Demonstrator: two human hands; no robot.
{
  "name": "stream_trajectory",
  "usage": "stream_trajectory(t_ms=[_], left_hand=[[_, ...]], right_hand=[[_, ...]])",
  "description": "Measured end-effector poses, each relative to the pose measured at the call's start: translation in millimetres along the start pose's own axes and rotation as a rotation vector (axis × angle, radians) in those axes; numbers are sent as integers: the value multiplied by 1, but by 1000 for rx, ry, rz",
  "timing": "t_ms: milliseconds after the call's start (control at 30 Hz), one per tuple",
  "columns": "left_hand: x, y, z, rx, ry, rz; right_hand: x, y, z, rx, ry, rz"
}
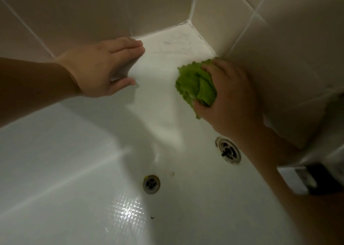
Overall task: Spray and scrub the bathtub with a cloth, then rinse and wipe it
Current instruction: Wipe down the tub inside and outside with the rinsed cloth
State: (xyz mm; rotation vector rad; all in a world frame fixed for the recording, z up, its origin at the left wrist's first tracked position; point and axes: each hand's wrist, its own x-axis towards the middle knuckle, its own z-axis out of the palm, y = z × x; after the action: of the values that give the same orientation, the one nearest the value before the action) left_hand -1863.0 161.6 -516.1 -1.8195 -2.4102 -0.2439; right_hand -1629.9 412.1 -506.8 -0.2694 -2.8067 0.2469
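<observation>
You are looking down into a white bathtub (78, 151) set in a corner of beige tiled walls (74, 17). Your right hand (229, 99) has its grip curled around a bunched green cloth (197, 85), pressing it against the tub's inner wall just below the rim, near the right-hand tiles. Your left hand (101, 67) lies flat on the far rim, fingers straight and together, holding nothing. Below the cloth sits a round metal overflow fitting (228, 150); the drain (151, 184) lies on the tub floor.
</observation>
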Motion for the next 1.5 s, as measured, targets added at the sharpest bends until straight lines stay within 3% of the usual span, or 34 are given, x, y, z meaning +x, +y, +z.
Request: stream_trajectory(t_ms=[167,400,733,933,1167,1367,1500], left_hand=[[26,10,2,-30,-12,-12],[56,31,5,-4,-54,-27],[71,51,15,141,-84,-15],[72,64,27,133,-29,-78],[69,97,27,211,47,-129],[68,125,40,194,99,-211],[72,140,50,160,140,-245]], right_hand=[[39,-9,15,56,20,16],[-32,13,-7,-16,52,-67],[4,5,-4,35,-18,-78],[-74,18,-24,29,106,-78],[-38,12,-15,-17,65,-51],[-129,22,-49,73,-25,16],[-117,20,-49,-6,1,-20]])
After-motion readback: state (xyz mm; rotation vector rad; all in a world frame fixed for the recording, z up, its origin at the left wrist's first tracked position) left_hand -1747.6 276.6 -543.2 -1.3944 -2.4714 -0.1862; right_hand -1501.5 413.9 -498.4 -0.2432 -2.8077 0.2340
